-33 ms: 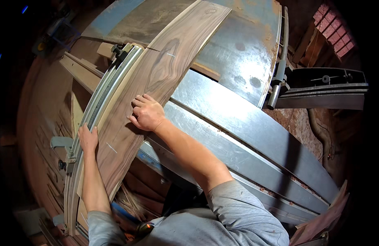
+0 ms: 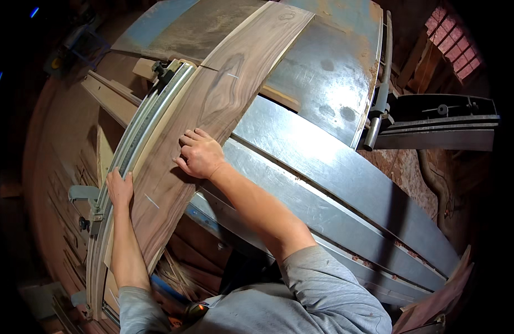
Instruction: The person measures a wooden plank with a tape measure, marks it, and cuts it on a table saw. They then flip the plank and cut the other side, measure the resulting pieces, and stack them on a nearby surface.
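Observation:
A long brown board point(image 2: 218, 106) with wavy dark grain and short white marks lies slanting across a metal saw table point(image 2: 279, 128). My right hand point(image 2: 200, 155) rests on its upper face, fingers bent and thumb apart, holding nothing. Along the board's left side runs a metal fence point(image 2: 140, 136) with grooves and a scale. My left hand point(image 2: 120, 188) is closed over this fence, its fingers on top and the thumb on the board's side. The left fingertips are partly hidden beyond the fence.
A grey bracket with a knob point(image 2: 85, 195) is fixed to the fence's left side. Pale wood strips point(image 2: 109, 94) lie beyond it. A metal bar point(image 2: 374, 131) and a dark rail assembly point(image 2: 440, 125) stand at the right. Below the board are thin offcuts point(image 2: 182, 270).

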{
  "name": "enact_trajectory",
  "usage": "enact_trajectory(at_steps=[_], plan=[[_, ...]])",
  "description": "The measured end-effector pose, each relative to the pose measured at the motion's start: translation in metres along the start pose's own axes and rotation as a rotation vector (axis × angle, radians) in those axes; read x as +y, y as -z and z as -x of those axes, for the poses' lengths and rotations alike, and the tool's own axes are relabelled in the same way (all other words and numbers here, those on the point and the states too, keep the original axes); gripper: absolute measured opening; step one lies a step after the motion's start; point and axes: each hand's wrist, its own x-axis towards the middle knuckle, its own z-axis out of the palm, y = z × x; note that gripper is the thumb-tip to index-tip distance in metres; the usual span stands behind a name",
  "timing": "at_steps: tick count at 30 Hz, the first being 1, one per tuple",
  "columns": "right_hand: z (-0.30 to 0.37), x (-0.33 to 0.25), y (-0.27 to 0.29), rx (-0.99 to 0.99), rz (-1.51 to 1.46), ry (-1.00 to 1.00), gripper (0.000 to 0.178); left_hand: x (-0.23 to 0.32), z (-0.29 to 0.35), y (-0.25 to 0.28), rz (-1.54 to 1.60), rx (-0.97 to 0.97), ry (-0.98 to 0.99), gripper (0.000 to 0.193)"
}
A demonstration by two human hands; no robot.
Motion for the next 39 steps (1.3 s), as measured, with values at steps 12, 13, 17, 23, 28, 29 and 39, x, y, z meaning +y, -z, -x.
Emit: enact_trajectory(at_steps=[12,13,17,23,28,29,39], plan=[[-0.002,0.009,-0.008,0.011,-0.012,0.005,0.038,0.004,-0.008,0.001,-0.005,-0.06,0.037,0.059],[-0.003,0.009,-0.008,0.002,-0.013,0.004,0.038,0.006,-0.007,0.001,-0.011,-0.053,0.037,0.058],[-0.003,0.012,-0.011,0.01,-0.012,0.013,0.038,0.007,-0.01,0.0,0.007,-0.047,0.048,0.056],[-0.004,0.012,-0.011,-0.003,-0.037,-0.013,0.037,0.004,-0.011,-0.003,-0.001,-0.061,0.064,0.056],[-0.003,0.015,-0.015,0.013,-0.044,0.007,0.037,0.003,-0.013,-0.005,-0.002,-0.064,0.076,0.054],[-0.004,0.016,-0.016,0.014,-0.045,0.007,0.037,0.004,-0.014,-0.004,-0.003,-0.063,0.077,0.054],[-0.008,0.024,-0.021,-0.01,-0.038,0.018,0.039,0.009,-0.019,-0.003,-0.009,-0.086,0.104,0.054]])
